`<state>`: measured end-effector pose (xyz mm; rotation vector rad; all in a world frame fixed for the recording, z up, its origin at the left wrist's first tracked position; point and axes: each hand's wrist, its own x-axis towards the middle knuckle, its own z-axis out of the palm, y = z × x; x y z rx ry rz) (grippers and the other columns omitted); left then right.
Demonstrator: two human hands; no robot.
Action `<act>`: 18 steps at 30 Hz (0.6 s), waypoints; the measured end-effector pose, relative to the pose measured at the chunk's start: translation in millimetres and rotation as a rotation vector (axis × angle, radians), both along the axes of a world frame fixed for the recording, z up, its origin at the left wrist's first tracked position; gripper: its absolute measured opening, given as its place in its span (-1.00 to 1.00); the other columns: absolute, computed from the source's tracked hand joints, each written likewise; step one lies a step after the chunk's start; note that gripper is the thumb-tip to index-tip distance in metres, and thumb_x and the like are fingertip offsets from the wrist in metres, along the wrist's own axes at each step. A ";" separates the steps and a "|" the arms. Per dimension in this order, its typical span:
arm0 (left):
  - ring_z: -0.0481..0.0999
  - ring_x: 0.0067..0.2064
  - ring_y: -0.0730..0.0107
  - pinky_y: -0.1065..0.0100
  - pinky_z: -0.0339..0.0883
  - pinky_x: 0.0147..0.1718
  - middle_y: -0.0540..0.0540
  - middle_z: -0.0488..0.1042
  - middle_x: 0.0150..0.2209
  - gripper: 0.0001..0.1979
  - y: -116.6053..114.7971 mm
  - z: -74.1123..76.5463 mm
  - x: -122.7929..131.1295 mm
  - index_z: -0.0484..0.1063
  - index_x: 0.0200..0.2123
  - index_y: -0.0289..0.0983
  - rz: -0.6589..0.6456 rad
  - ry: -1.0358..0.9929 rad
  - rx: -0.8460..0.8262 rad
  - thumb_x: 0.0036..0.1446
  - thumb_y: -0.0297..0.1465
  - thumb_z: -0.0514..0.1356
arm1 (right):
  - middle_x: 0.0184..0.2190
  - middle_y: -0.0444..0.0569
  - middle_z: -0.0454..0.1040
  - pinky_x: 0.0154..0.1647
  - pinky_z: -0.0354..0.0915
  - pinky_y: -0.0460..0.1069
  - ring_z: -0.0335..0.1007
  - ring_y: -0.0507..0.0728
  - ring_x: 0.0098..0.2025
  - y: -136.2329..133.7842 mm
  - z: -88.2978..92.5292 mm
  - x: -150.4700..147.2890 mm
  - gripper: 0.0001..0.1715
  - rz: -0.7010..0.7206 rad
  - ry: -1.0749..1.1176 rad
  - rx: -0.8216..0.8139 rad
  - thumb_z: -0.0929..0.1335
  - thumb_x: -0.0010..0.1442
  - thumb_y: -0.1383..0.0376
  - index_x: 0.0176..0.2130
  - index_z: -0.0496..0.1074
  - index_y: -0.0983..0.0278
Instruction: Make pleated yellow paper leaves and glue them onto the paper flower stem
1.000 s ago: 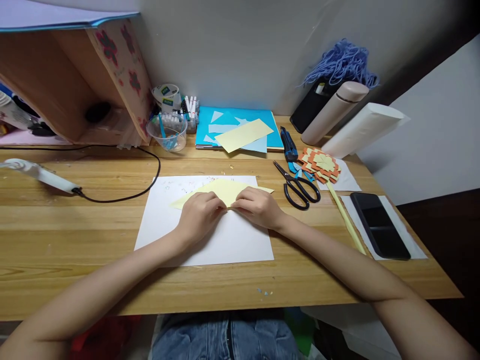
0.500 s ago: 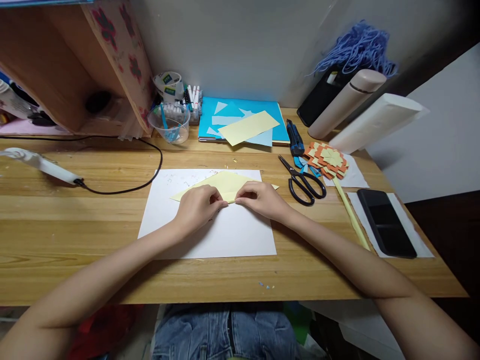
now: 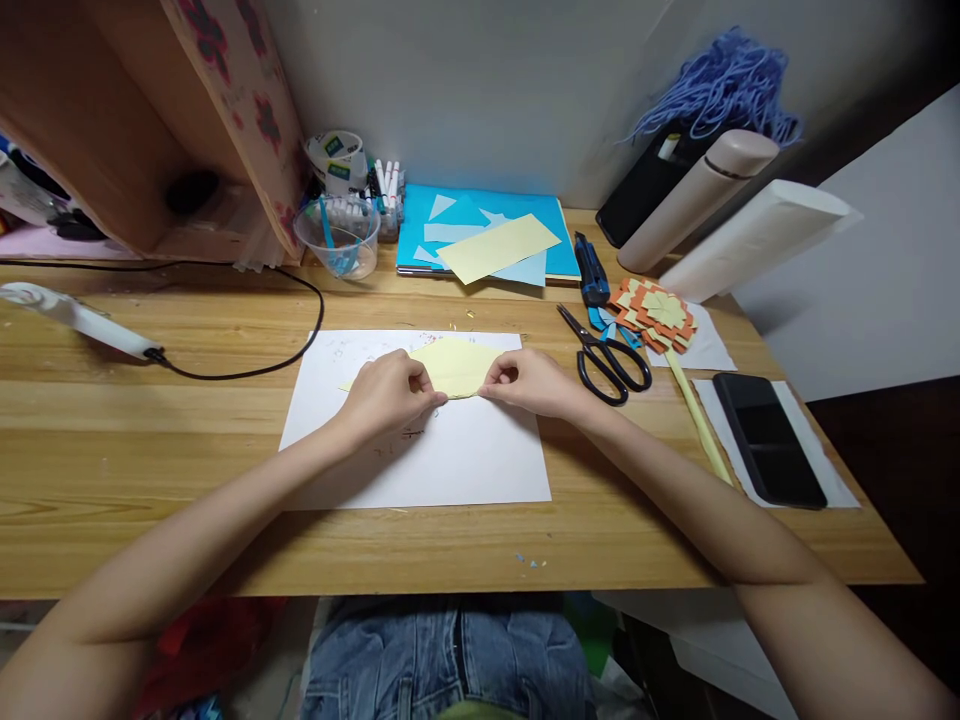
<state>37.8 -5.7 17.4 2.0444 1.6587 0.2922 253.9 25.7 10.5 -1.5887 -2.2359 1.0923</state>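
A sheet of yellow paper [image 3: 456, 366] lies over a white sheet of paper [image 3: 465, 460] on the wooden desk. Its near edge looks narrowly rolled or folded. My left hand [image 3: 391, 388] pinches that edge on the left between thumb and fingers. On the right, my right hand [image 3: 525, 384] pinches the same edge, a short gap away. Both hands cover parts of the yellow paper, whose left tip shows beyond my left hand. Small dark specks dot the white sheet.
Black-handled scissors [image 3: 606, 358] and a box cutter [image 3: 592, 270] lie to the right, by an orange-and-yellow paper flower [image 3: 655, 312] and a phone [image 3: 769, 440]. Behind are a blue folder [image 3: 412, 225] with paper pieces and a plastic cup [image 3: 360, 255]. A corded white device [image 3: 97, 325] lies left.
My hands have moved a little apart along the near edge of the yellow paper, still pinching it. The yellow paper's right tip is now hidden. The whole view has shifted slightly.
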 end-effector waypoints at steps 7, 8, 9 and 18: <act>0.33 -0.28 0.23 0.30 0.19 -0.36 -0.08 0.32 -0.39 -0.76 3.4 -3.3 -1.6 0.44 -0.53 -0.24 0.016 -0.024 0.018 -0.12 -0.18 0.29 | -0.63 -0.17 0.29 -0.58 -0.02 -0.09 0.10 -0.03 -0.57 9.1 10.0 10.2 -0.79 0.033 -0.074 -0.077 0.38 -0.12 0.18 -0.54 0.45 0.30; 0.32 -0.26 0.22 0.28 0.20 -0.33 -0.08 0.31 -0.39 -0.76 3.9 -3.8 -2.0 0.44 -0.52 -0.23 0.021 -0.034 0.021 -0.13 -0.19 0.30 | -0.63 -0.17 0.29 -0.58 -0.03 -0.09 0.10 -0.04 -0.57 10.2 11.0 11.6 -0.80 0.032 -0.082 -0.088 0.38 -0.13 0.19 -0.54 0.44 0.30; 0.31 -0.24 0.21 0.27 0.20 -0.31 -0.08 0.31 -0.38 -0.76 4.3 -4.2 -2.4 0.44 -0.52 -0.23 0.022 -0.043 0.022 -0.15 -0.19 0.31 | -0.64 -0.17 0.29 -0.59 -0.04 -0.09 0.09 -0.04 -0.58 11.4 11.8 13.2 -0.80 0.033 -0.088 -0.100 0.39 -0.13 0.19 -0.55 0.44 0.30; 0.30 -0.25 0.22 0.25 0.20 -0.32 -0.09 0.31 -0.38 -0.79 3.7 -5.9 -3.8 0.47 -0.56 -0.23 0.012 -0.060 0.047 -0.13 -0.20 0.31 | -0.62 -0.15 0.32 -0.60 -0.06 -0.09 0.13 -0.03 -0.56 21.7 17.1 27.0 -0.80 0.078 -0.146 -0.165 0.39 -0.13 0.19 -0.52 0.47 0.29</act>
